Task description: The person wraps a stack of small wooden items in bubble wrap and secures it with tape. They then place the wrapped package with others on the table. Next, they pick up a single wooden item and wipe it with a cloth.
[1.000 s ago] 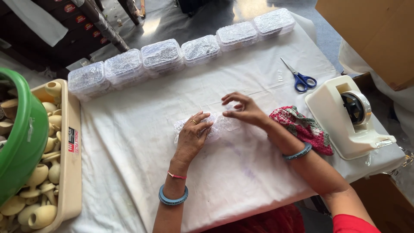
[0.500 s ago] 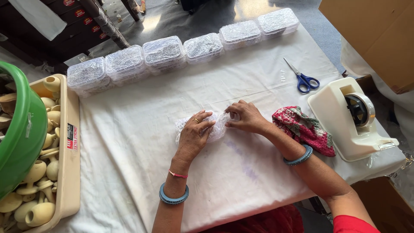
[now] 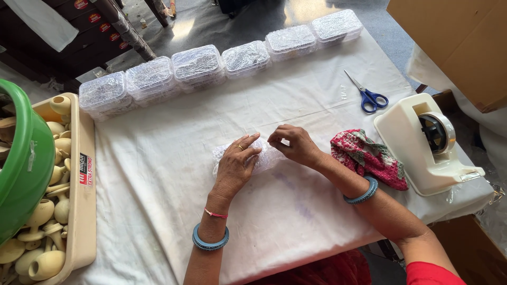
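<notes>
A small bundle wrapped in clear bubble wrap [image 3: 265, 157] lies in the middle of the white cloth-covered table [image 3: 158, 174]. My left hand [image 3: 236, 164] lies flat on top of the bundle, pressing it down. My right hand [image 3: 293, 144] pinches the wrap at the bundle's right end, fingers curled. Both wrists wear blue bangles. What is inside the wrap is hidden.
Several bubble-wrapped parcels [image 3: 198, 66] line the far table edge. Blue-handled scissors [image 3: 368, 96] and a cream tape dispenser [image 3: 429, 142] lie at the right, with a red patterned cloth [image 3: 369, 157] beside my right arm. A beige crate of wooden pieces [image 3: 55, 200] and a green tub [image 3: 21, 163] stand at left.
The wrap, spread flatter a second ago, is now rolled tight around the bundle. My hands have drawn closer together on it.
</notes>
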